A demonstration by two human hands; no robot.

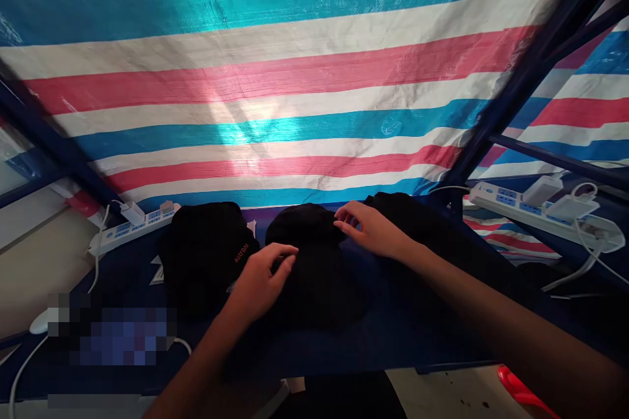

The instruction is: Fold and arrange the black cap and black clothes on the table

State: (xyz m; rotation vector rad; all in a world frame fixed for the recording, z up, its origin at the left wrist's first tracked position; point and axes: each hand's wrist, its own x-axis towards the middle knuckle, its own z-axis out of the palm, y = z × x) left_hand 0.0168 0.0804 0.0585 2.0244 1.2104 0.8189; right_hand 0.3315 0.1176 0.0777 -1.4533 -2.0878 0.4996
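A black cloth item [319,285], shaped like a cap with a rounded top and a wider lower part, lies in front of me on the dark blue surface [393,327]. My left hand [263,275] is at its left edge, index finger stretched over it and thumb apart; the other fingers are mostly hidden. On the upper right side, my right hand [366,229] hovers at or just touches its edge, fingers loosely bent and apart. Neither hand visibly grips the cloth. Left of it lies a folded black garment [206,249] with small orange lettering. Deep shadow hides the details.
White power strips with plugs and cables lie left [132,228] and right [545,209]. Dark cloth [407,216] lies behind my right hand. A striped tarp [295,91] hangs behind, between dark metal posts [515,85]. A red object [523,393] is on the floor at lower right.
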